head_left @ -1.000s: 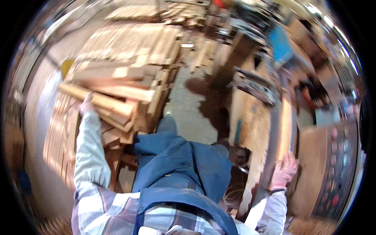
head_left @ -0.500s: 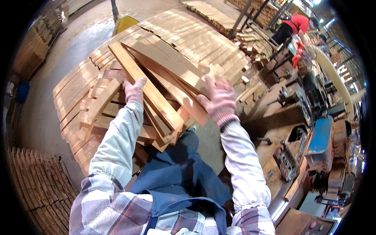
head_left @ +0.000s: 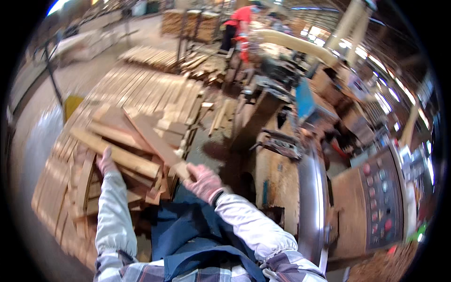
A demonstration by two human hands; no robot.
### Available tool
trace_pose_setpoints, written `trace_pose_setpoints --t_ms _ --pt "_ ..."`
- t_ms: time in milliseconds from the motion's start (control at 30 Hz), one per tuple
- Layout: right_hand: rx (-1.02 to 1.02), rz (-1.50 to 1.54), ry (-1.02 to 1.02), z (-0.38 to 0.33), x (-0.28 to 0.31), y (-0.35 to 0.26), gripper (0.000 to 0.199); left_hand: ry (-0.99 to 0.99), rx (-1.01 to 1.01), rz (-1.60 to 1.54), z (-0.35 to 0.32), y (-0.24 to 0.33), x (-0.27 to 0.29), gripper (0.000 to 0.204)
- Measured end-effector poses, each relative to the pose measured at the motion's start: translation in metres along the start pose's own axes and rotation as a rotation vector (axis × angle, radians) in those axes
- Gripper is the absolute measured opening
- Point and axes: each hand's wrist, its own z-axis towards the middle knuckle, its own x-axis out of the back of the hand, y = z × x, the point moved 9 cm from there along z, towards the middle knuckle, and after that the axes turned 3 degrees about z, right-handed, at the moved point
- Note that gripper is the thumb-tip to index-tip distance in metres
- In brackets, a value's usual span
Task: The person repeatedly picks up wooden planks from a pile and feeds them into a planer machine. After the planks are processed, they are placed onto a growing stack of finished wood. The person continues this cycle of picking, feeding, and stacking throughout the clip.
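My right hand (head_left: 204,182), in a pinkish work glove, grips the near end of a flat wooden board (head_left: 154,140), which slants away to the upper left over the pile. My left hand (head_left: 107,162), gloved too, is at the near edge of a thicker light-wood plank (head_left: 115,152); its thumb rests against the wood and its fingers are mostly hidden. Other loose boards lie crosswise under and around these two, among them a short upright-looking piece (head_left: 84,181) left of my left hand. Motion blurs the picture somewhat.
Beneath the loose boards spreads a broad stack of planks (head_left: 145,89). To the right stand a woodworking machine with a metal rail (head_left: 311,202) and a button panel (head_left: 383,199). A blue machine housing (head_left: 305,101) is behind. A person in red (head_left: 242,19) works farther back.
My view has swung to the right, so the pile appears farther left. My right hand, earlier against the boards with fingers spread, now grips one board's end and has swung it apart from the others.
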Motion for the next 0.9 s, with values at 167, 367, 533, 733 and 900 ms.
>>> trace_pose_setpoints --t_ms 167,367,533,733,900 --pt "-0.579 1.312 0.071 -0.146 0.026 0.018 0.042 -0.258 0.346 -0.004 -0.003 -0.017 -0.014 0.064" --pt "-0.569 -0.183 0.717 -0.399 0.203 0.033 0.050 -0.182 0.455 0.172 0.009 -0.016 0.009 0.066" --pt "-0.827 -0.559 0.731 -0.560 0.177 0.062 0.045 -0.360 0.447 -0.022 -0.062 0.005 -0.033 0.064" --pt "-0.547 -0.735 0.577 -0.439 0.228 0.150 0.025 -0.400 0.274 0.011 -0.118 0.049 -0.069 0.053" --pt "-0.556 -0.567 0.621 -0.323 0.281 0.314 0.039 -0.766 0.374 -0.123 -0.204 0.051 -0.166 0.057"
